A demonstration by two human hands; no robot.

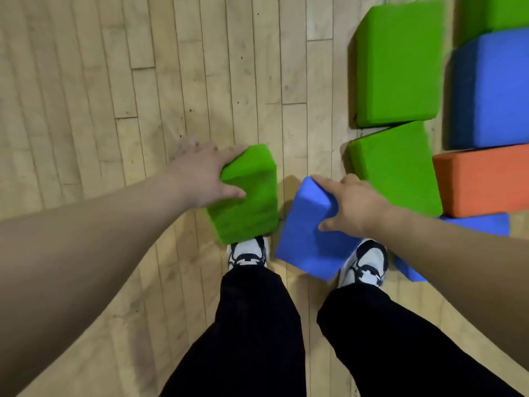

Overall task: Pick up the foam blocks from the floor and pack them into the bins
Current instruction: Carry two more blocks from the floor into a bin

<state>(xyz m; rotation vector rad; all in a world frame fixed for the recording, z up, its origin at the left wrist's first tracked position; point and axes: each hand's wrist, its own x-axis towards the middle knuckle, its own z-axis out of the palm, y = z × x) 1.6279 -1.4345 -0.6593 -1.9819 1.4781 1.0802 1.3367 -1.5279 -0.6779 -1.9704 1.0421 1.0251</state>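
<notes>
Head view, looking straight down. A small green foam block [249, 202] is held in the left hand [200, 176], with the fingers spread over its far upper edge and the thumb pressed on its top face. Just beside it, a small blue foam block [306, 233] is held tilted in the right hand [352, 202], index finger along its upper edge and thumb curled against its near side. Both blocks sit in front of the person's feet. The green one covers the toe of the left shoe [247, 253] and the blue one overlaps the edge of the right shoe [369, 262], so each lies above shoe level. The two blocks are close together; whether they touch cannot be told. Black trousers [257, 325] fill the lower centre. To the right, further blocks lie on the wooden floor [114, 81]: a large green block [398, 67], a second green block [398, 173] just below it, a large blue block [489, 93], an orange block [481, 181] against the second green one, and a flat blue block [481, 224] partly hidden by the right forearm. Another green block [498, 10] is cut off at the upper right corner.
</notes>
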